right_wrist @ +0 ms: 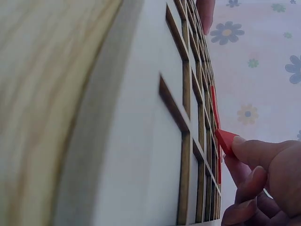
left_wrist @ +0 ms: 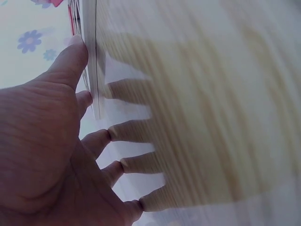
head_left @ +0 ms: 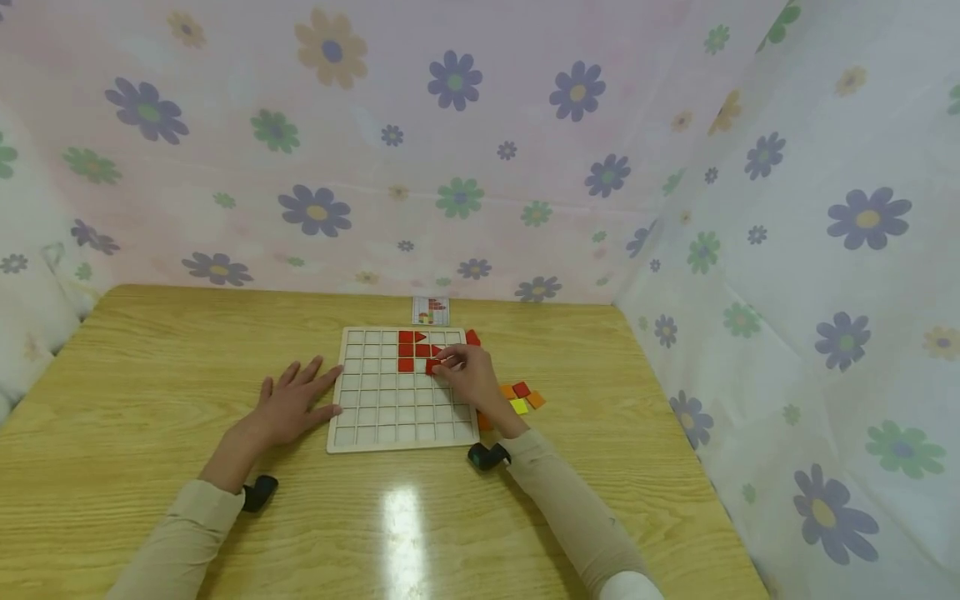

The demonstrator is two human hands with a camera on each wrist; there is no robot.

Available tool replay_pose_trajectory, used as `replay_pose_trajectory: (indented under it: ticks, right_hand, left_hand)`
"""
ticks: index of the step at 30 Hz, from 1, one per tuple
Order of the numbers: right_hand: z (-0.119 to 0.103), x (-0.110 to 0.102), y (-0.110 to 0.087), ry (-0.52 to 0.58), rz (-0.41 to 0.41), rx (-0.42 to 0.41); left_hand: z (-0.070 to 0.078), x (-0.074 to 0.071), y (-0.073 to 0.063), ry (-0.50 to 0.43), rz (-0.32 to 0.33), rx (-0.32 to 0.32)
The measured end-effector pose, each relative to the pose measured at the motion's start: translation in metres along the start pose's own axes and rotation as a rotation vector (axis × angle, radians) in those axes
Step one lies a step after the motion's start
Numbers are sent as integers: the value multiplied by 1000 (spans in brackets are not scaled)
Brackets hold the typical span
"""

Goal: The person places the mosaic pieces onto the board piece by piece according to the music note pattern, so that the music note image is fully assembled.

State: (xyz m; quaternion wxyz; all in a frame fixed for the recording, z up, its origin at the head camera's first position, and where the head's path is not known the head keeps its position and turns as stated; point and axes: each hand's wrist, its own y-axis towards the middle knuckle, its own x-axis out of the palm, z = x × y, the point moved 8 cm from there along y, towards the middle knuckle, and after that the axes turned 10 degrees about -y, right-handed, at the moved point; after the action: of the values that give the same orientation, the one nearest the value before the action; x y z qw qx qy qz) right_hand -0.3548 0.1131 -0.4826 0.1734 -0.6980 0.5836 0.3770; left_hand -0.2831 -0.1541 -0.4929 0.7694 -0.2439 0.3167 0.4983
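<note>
A wooden grid board (head_left: pixel 375 417) lies on the table with red square and triangular tiles set in its upper cells. My right hand (head_left: pixel 468 379) pinches a red tile (head_left: pixel 432 367) between thumb and fingertips, low over the board. In the right wrist view that tile (right_wrist: pixel 225 140) tilts with one corner at the grid, near the red pieces in it. My left hand (head_left: pixel 291 406) rests with spread fingers on the table, its thumb and index fingertip at the board's left edge. The left wrist view shows the thumb (left_wrist: pixel 70 63) against the board's side (left_wrist: pixel 89 56).
Loose orange tiles (head_left: pixel 536 400), a yellow tile (head_left: pixel 519 407) and a red square (head_left: pixel 521 389) lie right of the board, partly behind the right wrist. A small picture card (head_left: pixel 431 311) lies behind the board. Flowered curtains (head_left: pixel 457 200) close off the table's back and sides.
</note>
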Motion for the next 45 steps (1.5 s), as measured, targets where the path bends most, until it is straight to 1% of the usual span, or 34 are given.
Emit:
replay_pose_trajectory:
  ticks: [3,8,15,21,41,45]
  right_hand:
    - [0,2,3,-4,0,7]
    - [-4,5,8,-40,-23,4]
    - [-6,9,13,-63,-48,9]
    - [-7,9,12,-51,-59,1]
    - [-1,14,18,-20,-89,77]
    - [-2,14,17,-22,-90,71]
  left_hand:
    - [-1,0,0,7,2,3]
    - [-5,1,0,6,4,5]
    - [-4,0,0,4,4,9]
    - [-2,1,0,-13,2,13]
    - [-4,1,2,-19,5,7]
    - [-5,1,1,-15,3,7]
